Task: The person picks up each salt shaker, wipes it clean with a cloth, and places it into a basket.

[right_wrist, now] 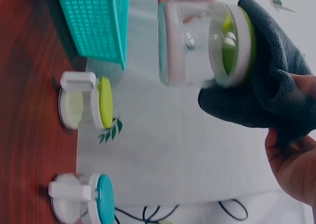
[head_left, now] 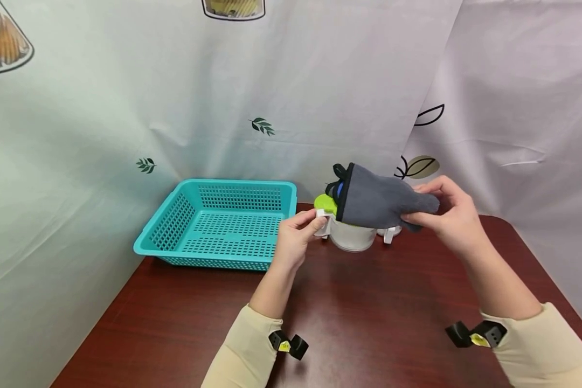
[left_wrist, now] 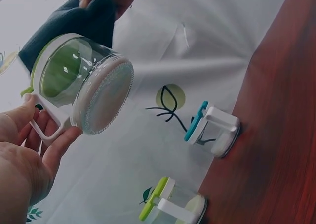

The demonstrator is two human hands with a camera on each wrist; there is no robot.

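Note:
By its white handle, my left hand [head_left: 291, 240] holds a clear jar [left_wrist: 79, 75] with a green lid above the table. The jar is tilted, and its pale base faces the left wrist camera. My right hand [head_left: 458, 218] grips a dark grey cloth [head_left: 373, 196] with black edging. In the right wrist view the cloth [right_wrist: 266, 80] lies against the lid side of the jar [right_wrist: 197, 46]. From the head, the cloth covers much of the lid. A bit of blue shows at the cloth's edge.
A turquoise plastic basket [head_left: 213, 262] stands at the back left of the dark red table [head_left: 368, 323]. Two similar jars stand near the back edge, one with a green lid [right_wrist: 105, 103], one with a blue lid [right_wrist: 104, 199]. A printed sheet [head_left: 320, 81] hangs behind.

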